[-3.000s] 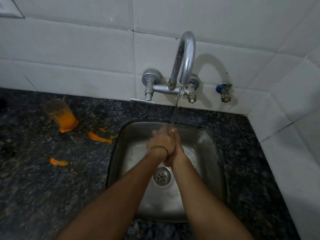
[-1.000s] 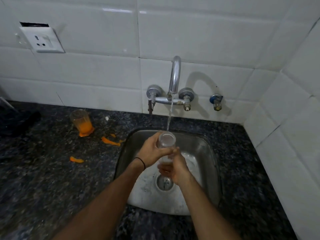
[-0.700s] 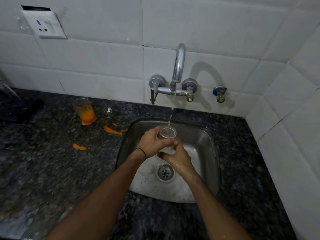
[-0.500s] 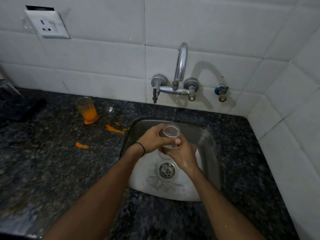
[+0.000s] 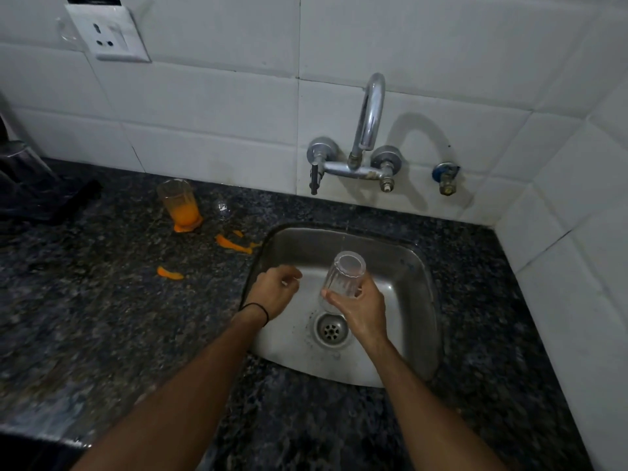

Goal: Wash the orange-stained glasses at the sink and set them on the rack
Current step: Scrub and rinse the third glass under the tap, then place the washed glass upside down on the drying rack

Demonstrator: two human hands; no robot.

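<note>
Draining the seemingly rinsed glass (image 5: 344,277) over the sink (image 5: 402,294): right hand (image 5: 363,311) fingers wrap it, left hand (image 5: 275,294) loosely curled, empty; next, carry it to the rack.

Two drinking glasses: one clear glass (image 5: 345,277) and one orange-stained glass (image 5: 176,200). Four orange spills on the counter (image 5: 102,317): one puddle (image 5: 185,228), one long streak (image 5: 232,245), one short streak (image 5: 170,272) and one small dab (image 5: 239,233). One steel sink (image 5: 431,300) with one drain (image 5: 331,329). One faucet spout (image 5: 370,110), two valve knobs, left knob (image 5: 321,149) and right knob (image 5: 385,158), and one separate blue-capped tap (image 5: 445,176). One wall socket (image 5: 107,34). Two grips, left grip (image 5: 272,294) and right grip (image 5: 363,307); one black wristband (image 5: 256,309).
</note>
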